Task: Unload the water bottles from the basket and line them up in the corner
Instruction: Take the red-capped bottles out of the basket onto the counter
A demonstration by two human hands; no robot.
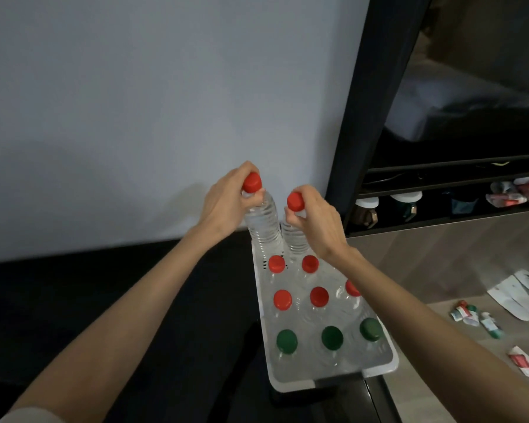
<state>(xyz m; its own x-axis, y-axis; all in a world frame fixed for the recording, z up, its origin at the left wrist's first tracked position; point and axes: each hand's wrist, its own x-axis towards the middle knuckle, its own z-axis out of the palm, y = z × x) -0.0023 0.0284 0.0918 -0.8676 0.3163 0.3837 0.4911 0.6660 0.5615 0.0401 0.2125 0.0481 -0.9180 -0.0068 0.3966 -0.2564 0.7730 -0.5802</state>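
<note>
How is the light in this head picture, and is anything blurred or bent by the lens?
Head view: dim, even light; a faint shadow lies on the wall; the dark frame leans, bent by the wide lens; clear bottle bodies in the basket look soft; the shelves at right are murky.

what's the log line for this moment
left hand: grips left red-capped bottle | right hand: grips right red-capped bottle | white basket: other bottles inside

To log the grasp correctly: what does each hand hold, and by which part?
The left hand grips the left red-capped water bottle by its neck; the right hand grips the right red-capped water bottle likewise.
</note>
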